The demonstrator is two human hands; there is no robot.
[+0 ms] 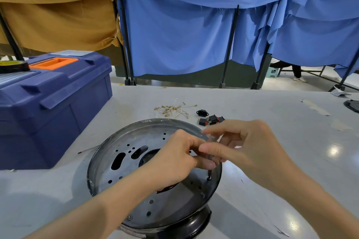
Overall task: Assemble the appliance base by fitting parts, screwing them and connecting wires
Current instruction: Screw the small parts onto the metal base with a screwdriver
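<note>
Head view: grey table before blue curtains; left hand and right hand, each grip clamped on the screwdriver.

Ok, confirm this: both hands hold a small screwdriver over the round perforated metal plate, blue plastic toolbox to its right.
No: the head view shows the blue plastic toolbox to the left of the round perforated metal plate. The left hand and right hand hold the small screwdriver over it.

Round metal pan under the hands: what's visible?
Round dark-grey metal pan, raised rim, floor pierced by small holes, two oblong slots and a central opening. Sits tilted on a black base on the grey table. The left hand and right hand hold a slim screwdriver on a screw near its right rim.
</note>
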